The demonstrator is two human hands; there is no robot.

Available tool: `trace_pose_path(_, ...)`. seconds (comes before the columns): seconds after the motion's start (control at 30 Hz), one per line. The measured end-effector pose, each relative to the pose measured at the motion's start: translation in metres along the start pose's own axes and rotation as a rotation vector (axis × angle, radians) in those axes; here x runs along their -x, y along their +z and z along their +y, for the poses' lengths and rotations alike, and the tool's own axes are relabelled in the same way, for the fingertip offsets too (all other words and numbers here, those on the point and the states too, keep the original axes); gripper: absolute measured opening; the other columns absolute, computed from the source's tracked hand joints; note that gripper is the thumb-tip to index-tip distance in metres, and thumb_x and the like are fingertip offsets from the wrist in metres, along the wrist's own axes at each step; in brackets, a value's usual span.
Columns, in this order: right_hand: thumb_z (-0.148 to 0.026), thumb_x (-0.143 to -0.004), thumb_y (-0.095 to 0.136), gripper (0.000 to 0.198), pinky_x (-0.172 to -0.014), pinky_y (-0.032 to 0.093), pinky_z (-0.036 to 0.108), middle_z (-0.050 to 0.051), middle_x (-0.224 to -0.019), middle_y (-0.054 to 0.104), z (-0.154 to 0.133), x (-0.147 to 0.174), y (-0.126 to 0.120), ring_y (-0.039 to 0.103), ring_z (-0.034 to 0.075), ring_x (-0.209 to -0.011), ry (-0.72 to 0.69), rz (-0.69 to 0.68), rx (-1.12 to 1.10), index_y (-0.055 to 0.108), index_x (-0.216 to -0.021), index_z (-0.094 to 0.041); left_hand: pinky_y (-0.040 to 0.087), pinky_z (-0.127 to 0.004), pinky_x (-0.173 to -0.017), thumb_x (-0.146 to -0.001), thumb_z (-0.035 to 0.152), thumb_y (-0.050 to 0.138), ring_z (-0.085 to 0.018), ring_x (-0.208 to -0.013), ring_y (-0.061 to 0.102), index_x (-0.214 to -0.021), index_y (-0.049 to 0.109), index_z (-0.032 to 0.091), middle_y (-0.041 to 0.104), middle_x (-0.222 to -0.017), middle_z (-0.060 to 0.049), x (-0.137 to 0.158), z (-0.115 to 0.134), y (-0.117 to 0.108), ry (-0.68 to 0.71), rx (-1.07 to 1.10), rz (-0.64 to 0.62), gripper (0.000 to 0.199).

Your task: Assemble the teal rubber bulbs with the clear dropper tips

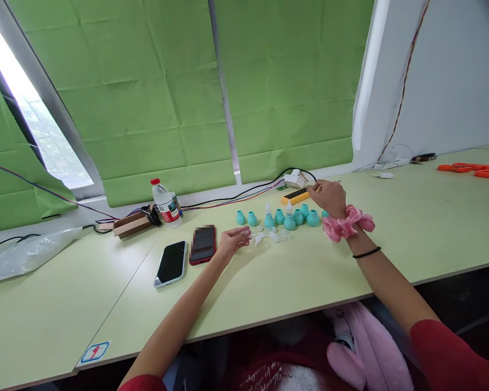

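Observation:
Several small round turquoise bottles (298, 217) stand on the table in a loose row. Two of them, a nearer bottle (289, 221) and one to its left (269, 220), carry translucent pointed nozzles. My left hand (233, 241) is left of a scatter of small clear plastic pieces (264, 236), its fingertips pinched together at the edge of the pile; what they hold is too small to name. Beyond the bottles, my right hand (330, 196) bends down with fingers closed by the right end of a yellow, black-topped bar (295, 196). Anything in its fingers is hidden.
Two phones, one pale-cased (171, 264) and one red-cased (202, 245), lie left of my left hand. Behind them are a water bottle (166, 204) and an open cardboard box (132, 225). Cables (236, 197) run along the wall. Orange-handled scissors (468, 168) lie far right.

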State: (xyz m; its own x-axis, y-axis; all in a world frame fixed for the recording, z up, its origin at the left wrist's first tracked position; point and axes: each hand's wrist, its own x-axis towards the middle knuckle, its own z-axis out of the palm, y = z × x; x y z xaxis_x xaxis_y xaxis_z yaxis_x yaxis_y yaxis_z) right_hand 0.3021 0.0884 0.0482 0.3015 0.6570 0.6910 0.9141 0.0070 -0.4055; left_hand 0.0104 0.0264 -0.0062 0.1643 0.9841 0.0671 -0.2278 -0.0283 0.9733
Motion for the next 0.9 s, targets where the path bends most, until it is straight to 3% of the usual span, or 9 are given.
trace_pose_path(0.17, -0.041, -0.055, 0.06, 0.037, -0.054, 0.039, 0.028, 0.009, -0.066, 0.058, 0.016, -0.002, 0.013, 0.055, 0.022, -0.066, 0.032, -0.54, 0.206, 0.058, -0.08, -0.013, 0.049, -0.023, -0.058, -0.047, 0.026, 0.075, -0.01, -0.054, 0.057, -0.07, 0.06, 0.008, 0.062, -0.067, -0.006, 0.001, 0.001, 0.001, 0.016, -0.014, 0.061, 0.032)
trace_pose_path(0.23, -0.035, -0.055, 0.062, 0.033, -0.052, 0.039, 0.026, 0.007, -0.063, 0.058, 0.023, -0.003, 0.018, 0.055, 0.02, -0.065, 0.011, -0.661, 0.205, 0.058, -0.078, -0.012, 0.05, -0.026, -0.062, -0.045, 0.024, 0.076, -0.012, -0.059, 0.058, -0.063, 0.056, 0.009, 0.062, -0.065, -0.006, 0.003, 0.001, 0.001, 0.031, 0.0, 0.073, 0.031)
trace_pose_path(0.33, -0.029, -0.054, 0.063, 0.023, -0.051, 0.039, 0.024, 0.007, -0.061, 0.057, 0.026, -0.004, 0.02, 0.055, 0.018, -0.063, 0.017, -0.718, 0.204, 0.058, -0.069, -0.012, 0.05, -0.029, -0.068, -0.044, 0.023, 0.076, -0.015, -0.065, 0.06, -0.06, 0.052, 0.01, 0.062, -0.065, -0.005, 0.003, 0.001, 0.002, 0.036, 0.033, 0.066, 0.032)
trace_pose_path(0.5, -0.03, -0.055, 0.061, 0.018, -0.048, 0.038, 0.025, 0.005, -0.051, 0.055, 0.018, -0.009, -0.002, 0.053, 0.016, -0.054, 0.019, -0.662, 0.167, 0.056, -0.055, -0.013, 0.05, -0.03, -0.065, -0.053, 0.024, 0.073, -0.013, -0.06, 0.059, -0.095, 0.055, 0.011, 0.062, -0.071, -0.006, 0.003, 0.0, 0.001, 0.003, 0.014, 0.02, 0.047)
trace_pose_path(0.6, -0.037, -0.057, 0.06, 0.025, -0.047, 0.037, 0.022, 0.002, -0.047, 0.052, 0.011, -0.011, -0.02, 0.05, 0.013, -0.049, -0.135, -0.685, -0.068, 0.055, -0.054, -0.012, 0.049, -0.028, -0.065, -0.047, 0.019, 0.075, -0.011, -0.059, 0.058, -0.095, 0.056, 0.009, 0.062, -0.068, -0.005, 0.002, -0.001, 0.001, 0.006, 0.013, 0.041, 0.052)
trace_pose_path(0.7, -0.043, -0.058, 0.061, 0.032, -0.046, 0.037, 0.019, 0.0, -0.051, 0.053, -0.006, -0.002, -0.026, 0.049, 0.01, -0.049, -0.367, -0.929, -0.496, 0.055, -0.063, -0.012, 0.048, -0.027, -0.07, -0.041, 0.016, 0.077, -0.011, -0.062, 0.057, -0.084, 0.059, 0.007, 0.061, -0.067, -0.005, 0.002, -0.001, 0.001, 0.022, 0.025, 0.099, 0.047)
trace_pose_path(0.77, -0.044, -0.057, 0.062, 0.035, -0.044, 0.037, 0.019, -0.001, -0.052, 0.053, -0.026, 0.015, -0.02, 0.048, 0.009, -0.047, -0.449, -1.019, -0.717, 0.054, -0.069, -0.012, 0.048, -0.027, -0.07, -0.046, 0.023, 0.075, -0.011, -0.061, 0.057, -0.079, 0.06, 0.006, 0.06, -0.067, -0.005, 0.003, 0.0, 0.002, 0.029, 0.003, 0.111, 0.04)
trace_pose_path(0.83, -0.044, -0.057, 0.063, 0.036, -0.042, 0.038, 0.019, -0.001, -0.053, 0.053, -0.05, 0.039, -0.007, 0.048, 0.008, -0.045, -0.48, -1.018, -0.89, 0.053, -0.07, -0.012, 0.048, -0.028, -0.066, -0.055, 0.032, 0.07, -0.011, -0.059, 0.056, -0.08, 0.059, 0.007, 0.06, -0.068, -0.006, 0.004, 0.001, 0.003, 0.043, -0.041, 0.11, 0.037)
trace_pose_path(0.9, -0.044, -0.058, 0.062, 0.034, -0.044, 0.039, 0.02, -0.001, -0.054, 0.054, -0.073, 0.069, 0.008, 0.049, 0.009, -0.047, -0.507, -0.928, -0.972, 0.054, -0.069, -0.012, 0.047, -0.027, -0.061, -0.061, 0.039, 0.064, -0.011, -0.059, 0.056, -0.088, 0.056, 0.011, 0.06, -0.07, -0.006, 0.005, 0.002, 0.004, 0.08, -0.086, 0.136, 0.04)
